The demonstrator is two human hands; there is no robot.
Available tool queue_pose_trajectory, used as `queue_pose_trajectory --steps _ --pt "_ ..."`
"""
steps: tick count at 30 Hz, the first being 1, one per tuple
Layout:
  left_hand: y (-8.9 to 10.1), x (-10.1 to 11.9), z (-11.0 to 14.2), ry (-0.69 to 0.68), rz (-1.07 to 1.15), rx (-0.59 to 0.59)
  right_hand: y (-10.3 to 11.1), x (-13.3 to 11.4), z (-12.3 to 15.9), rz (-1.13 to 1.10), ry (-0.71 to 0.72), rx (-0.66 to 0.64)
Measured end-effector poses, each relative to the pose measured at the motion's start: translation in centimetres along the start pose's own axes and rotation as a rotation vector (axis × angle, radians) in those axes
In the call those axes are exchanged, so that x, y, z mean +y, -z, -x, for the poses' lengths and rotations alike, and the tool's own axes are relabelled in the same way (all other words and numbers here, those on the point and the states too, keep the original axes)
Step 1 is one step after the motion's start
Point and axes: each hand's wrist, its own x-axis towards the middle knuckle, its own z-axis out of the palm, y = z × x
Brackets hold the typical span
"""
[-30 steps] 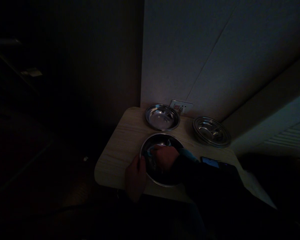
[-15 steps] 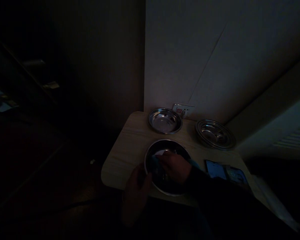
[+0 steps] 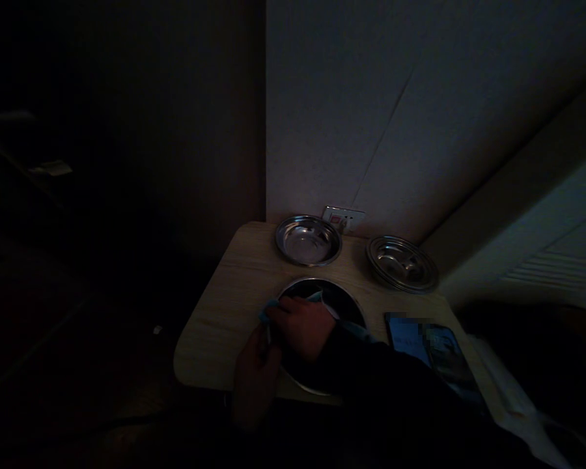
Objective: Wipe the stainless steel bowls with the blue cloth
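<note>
A round steel bowl (image 3: 344, 301) with a dark inside stands near the front of the small table. My left hand (image 3: 255, 376) is closed on its left rim, thumb toward the inside. Over the bowl, my right hand (image 3: 306, 326) presses a light blue cloth (image 3: 268, 311) against the rim at the upper left, close to the left fingers. More of the cloth shows behind the right hand, inside the bowl. Dim light hides the fingertips of both hands, and my right forearm covers the bowl's lower right side.
Behind the bowl sits a shallow steel dish (image 3: 306, 242), below a wall socket (image 3: 344, 218). Stacked steel dishes (image 3: 401, 264) stand at the back right. Two phones (image 3: 407, 335) lie right of the bowl, beside my forearm. The wooden table (image 3: 209, 326) ends at a rounded left corner.
My right hand has moved with the cloth from the bowl's inside to its left rim. The left hand keeps its hold. The whole view has shifted slightly.
</note>
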Motion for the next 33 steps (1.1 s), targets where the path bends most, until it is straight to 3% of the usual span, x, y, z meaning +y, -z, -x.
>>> queue_pose_trajectory --steps 7,14,21,28,33 --pt "0.2 0.1 -0.3 0.031 -0.059 0.015 0.8 0.7 -1.5 0.022 -0.146 0.040" --pt "0.3 -0.3 0.0 0.082 -0.142 0.034 0.4 -1.0 0.4 -0.050 0.024 0.055" --pt "0.0 -0.2 -0.2 0.047 -0.090 0.034 0.6 0.8 -1.2 -0.023 -0.154 0.061" --pt "0.1 0.9 0.6 0.071 -0.128 0.040 0.4 -1.2 0.6 -0.077 -0.012 0.029" --pt "-0.2 0.7 0.5 -0.028 -0.074 0.028 0.7 1.2 0.4 -0.041 -0.169 0.037"
